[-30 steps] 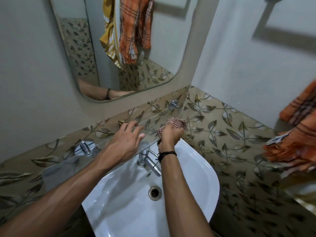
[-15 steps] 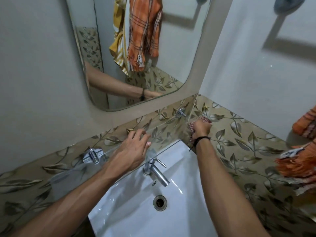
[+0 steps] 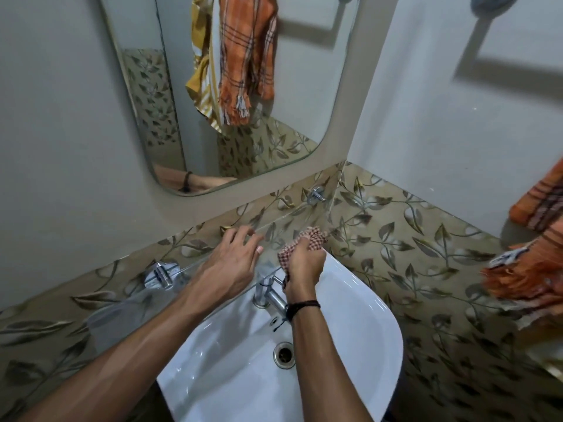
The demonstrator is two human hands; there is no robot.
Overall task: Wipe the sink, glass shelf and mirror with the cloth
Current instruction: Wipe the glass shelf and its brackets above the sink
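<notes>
Checked red-white cloth (image 3: 300, 242) bunched in right hand (image 3: 304, 266).

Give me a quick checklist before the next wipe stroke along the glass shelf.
1. Checked cloth gripped by right hand: ok.
2. Cloth touching glass shelf: cannot tell, glass too transparent.
3. Left hand resting on shelf, fingers spread: ok.
4. Leftward path free: not ok, left hand lies beside the cloth.
5. Right wrist clear of tap: cannot tell, they overlap in view.
6. Mirror wiped: cannot tell.
</notes>
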